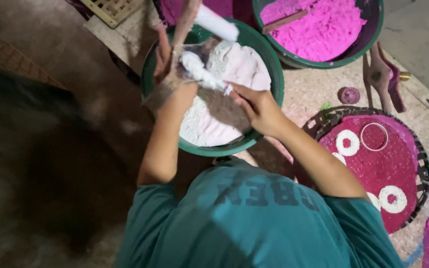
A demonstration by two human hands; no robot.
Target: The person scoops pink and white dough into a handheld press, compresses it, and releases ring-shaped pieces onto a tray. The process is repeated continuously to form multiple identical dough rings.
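A green bowl (147,79) of white and pale pink powder stands on the floor in front of me. My left hand (167,69), dusted with white powder, is over the bowl's left side and grips one end of a short powder-coated stick (202,73). My right hand (256,106) is over the middle of the bowl, its fingertips pinching the stick's other end. A white cylinder (217,22) pokes out above the far rim, beside a brown piece that I cannot make out.
A second green bowl (379,25) at the back holds bright pink powder and a wooden stick (284,21). At the right, a round woven tray (423,166) carries magenta powder, white rings and a metal ring (374,136). A pink-stained wooden tool (381,74) and a small lid (348,94) lie between them.
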